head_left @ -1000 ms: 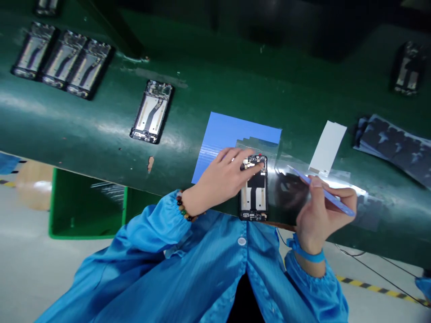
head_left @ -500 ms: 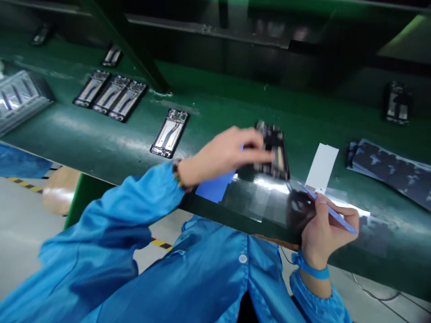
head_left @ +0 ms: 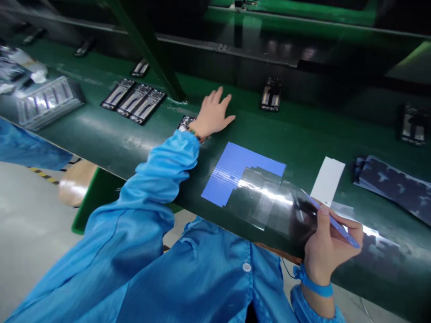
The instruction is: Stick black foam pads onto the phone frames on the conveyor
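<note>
At the green bench [head_left: 296,139], the spread left hand [head_left: 213,115] partly hides a phone [head_left: 185,122]; the right hand [head_left: 328,251] pinches a blue tool [head_left: 345,233].

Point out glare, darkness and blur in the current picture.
Head view: glare streaks the clear film by the blue sheet; head view: the space beyond the green table falls dark; head view: the opened phone at far right looks soft, the right hand and its blue stick sharper.

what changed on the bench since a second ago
One phone unit moved from the near side to the far side of the bench. The left hand let it go and swung left, now open, its wrist partly hiding another phone unit. The right hand still holds the purple tool; the blue sheet stayed put.
</note>
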`<action>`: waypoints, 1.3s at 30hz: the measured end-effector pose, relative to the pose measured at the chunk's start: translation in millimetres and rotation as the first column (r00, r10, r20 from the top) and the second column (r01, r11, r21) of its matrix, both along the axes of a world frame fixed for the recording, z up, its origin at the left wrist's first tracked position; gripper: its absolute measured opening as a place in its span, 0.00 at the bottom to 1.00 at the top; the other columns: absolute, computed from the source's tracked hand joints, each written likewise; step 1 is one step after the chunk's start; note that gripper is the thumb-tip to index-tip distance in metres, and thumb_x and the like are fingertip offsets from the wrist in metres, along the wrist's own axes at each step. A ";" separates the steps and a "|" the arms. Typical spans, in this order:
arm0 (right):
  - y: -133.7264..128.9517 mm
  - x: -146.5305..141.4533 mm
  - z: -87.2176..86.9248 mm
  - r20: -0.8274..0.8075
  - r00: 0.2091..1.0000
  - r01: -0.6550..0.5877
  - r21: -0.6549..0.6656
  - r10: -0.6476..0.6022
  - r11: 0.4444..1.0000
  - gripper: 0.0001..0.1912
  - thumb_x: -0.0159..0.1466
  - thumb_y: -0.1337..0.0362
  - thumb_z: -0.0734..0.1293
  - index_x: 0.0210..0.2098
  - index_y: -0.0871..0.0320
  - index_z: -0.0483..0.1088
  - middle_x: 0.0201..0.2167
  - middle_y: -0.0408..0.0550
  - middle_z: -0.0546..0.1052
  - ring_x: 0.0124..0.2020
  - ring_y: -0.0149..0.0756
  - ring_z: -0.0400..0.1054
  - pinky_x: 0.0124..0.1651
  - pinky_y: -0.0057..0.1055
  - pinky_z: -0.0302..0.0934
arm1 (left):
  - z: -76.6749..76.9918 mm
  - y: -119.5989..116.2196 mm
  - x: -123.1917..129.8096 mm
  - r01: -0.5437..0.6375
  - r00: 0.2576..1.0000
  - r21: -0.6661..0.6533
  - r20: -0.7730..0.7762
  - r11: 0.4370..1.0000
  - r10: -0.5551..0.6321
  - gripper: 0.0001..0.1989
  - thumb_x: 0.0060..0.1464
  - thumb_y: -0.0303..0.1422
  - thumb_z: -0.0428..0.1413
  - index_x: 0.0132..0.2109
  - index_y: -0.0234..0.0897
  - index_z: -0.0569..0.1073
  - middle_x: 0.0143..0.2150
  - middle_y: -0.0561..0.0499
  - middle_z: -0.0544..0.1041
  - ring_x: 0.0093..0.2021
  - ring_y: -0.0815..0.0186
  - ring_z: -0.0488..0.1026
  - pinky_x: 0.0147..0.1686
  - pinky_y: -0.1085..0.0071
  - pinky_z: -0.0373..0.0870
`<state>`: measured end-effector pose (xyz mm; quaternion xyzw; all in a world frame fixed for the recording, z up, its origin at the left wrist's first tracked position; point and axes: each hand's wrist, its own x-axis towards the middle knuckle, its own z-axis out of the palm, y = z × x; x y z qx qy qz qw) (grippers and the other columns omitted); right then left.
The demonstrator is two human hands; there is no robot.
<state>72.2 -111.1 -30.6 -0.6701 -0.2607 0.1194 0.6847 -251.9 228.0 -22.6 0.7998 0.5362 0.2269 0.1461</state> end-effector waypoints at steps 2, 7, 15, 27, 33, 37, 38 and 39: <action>0.2 -2.0 2.9 -0.008 1.000 -0.019 0.006 0.019 1.000 0.21 0.59 0.55 0.86 0.39 0.54 0.74 0.40 0.46 0.86 0.47 0.46 0.87 0.71 0.57 0.77 | -0.7 -52.6 -45.8 -0.189 0.977 0.034 -0.100 0.981 0.191 0.49 0.59 0.55 0.70 0.78 0.36 0.66 0.84 0.29 0.57 0.84 0.26 0.46 0.77 0.25 0.44; 1.3 -3.6 5.4 0.012 0.999 -0.031 -0.019 0.031 0.999 0.18 0.60 0.53 0.86 0.39 0.48 0.77 0.41 0.44 0.87 0.49 0.52 0.87 0.72 0.64 0.76 | -0.4 -146.7 -98.9 -0.360 0.919 0.012 -0.169 0.933 0.357 0.39 0.73 0.58 0.56 0.76 0.33 0.67 0.69 0.29 0.75 0.71 0.36 0.67 0.70 0.36 0.61; 0.3 -4.9 3.9 0.035 0.998 -0.044 -0.020 0.044 0.999 0.21 0.60 0.51 0.85 0.40 0.54 0.76 0.40 0.47 0.86 0.48 0.49 0.87 0.69 0.62 0.77 | 40.3 -162.2 -88.5 -0.229 0.897 -0.390 0.272 0.892 0.348 0.47 0.59 0.59 0.70 0.74 0.36 0.70 0.47 0.46 0.83 0.41 0.57 0.79 0.44 0.55 0.76; 55.1 -4.6 34.9 -0.134 0.963 -0.232 0.033 0.234 0.972 0.22 0.63 0.47 0.83 0.38 0.53 0.74 0.34 0.39 0.80 0.42 0.41 0.85 0.64 0.51 0.78 | 32.1 -211.9 59.9 0.609 0.653 -0.501 0.757 0.614 -0.029 0.38 0.66 0.37 0.67 0.77 0.46 0.61 0.55 0.45 0.87 0.48 0.57 0.88 0.45 0.60 0.87; 79.1 -23.1 16.1 -0.184 0.906 -0.404 -0.119 0.380 0.907 0.24 0.59 0.48 0.85 0.38 0.53 0.72 0.34 0.40 0.82 0.41 0.42 0.85 0.52 0.42 0.77 | 23.6 -223.7 70.6 0.494 0.828 -0.352 0.469 0.795 -0.307 0.26 0.66 0.31 0.66 0.68 0.43 0.72 0.54 0.47 0.84 0.51 0.56 0.85 0.51 0.57 0.84; 78.0 -38.2 14.6 -0.081 0.895 -0.446 -0.217 0.439 0.868 0.22 0.61 0.49 0.83 0.36 0.52 0.70 0.34 0.41 0.83 0.39 0.40 0.82 0.49 0.40 0.75 | 22.7 -229.6 71.0 0.475 0.875 -0.178 0.194 0.862 -0.443 0.21 0.67 0.34 0.69 0.63 0.39 0.77 0.60 0.42 0.82 0.62 0.50 0.79 0.63 0.48 0.78; 78.7 -41.4 15.2 -0.061 0.893 -0.447 -0.228 0.446 0.865 0.22 0.62 0.49 0.83 0.36 0.52 0.70 0.35 0.41 0.83 0.39 0.39 0.82 0.50 0.40 0.74 | 22.6 -230.7 70.9 0.481 0.875 -0.158 0.141 0.862 -0.463 0.21 0.67 0.35 0.69 0.63 0.38 0.77 0.61 0.42 0.82 0.62 0.49 0.78 0.63 0.48 0.78; 80.0 -44.1 15.5 -0.049 0.890 -0.451 -0.235 0.453 0.861 0.21 0.63 0.50 0.82 0.36 0.52 0.70 0.35 0.41 0.83 0.39 0.39 0.81 0.50 0.40 0.74 | 22.4 -231.6 70.7 0.487 0.873 -0.148 0.099 0.861 -0.477 0.20 0.69 0.36 0.68 0.64 0.39 0.77 0.61 0.42 0.82 0.62 0.49 0.78 0.62 0.49 0.78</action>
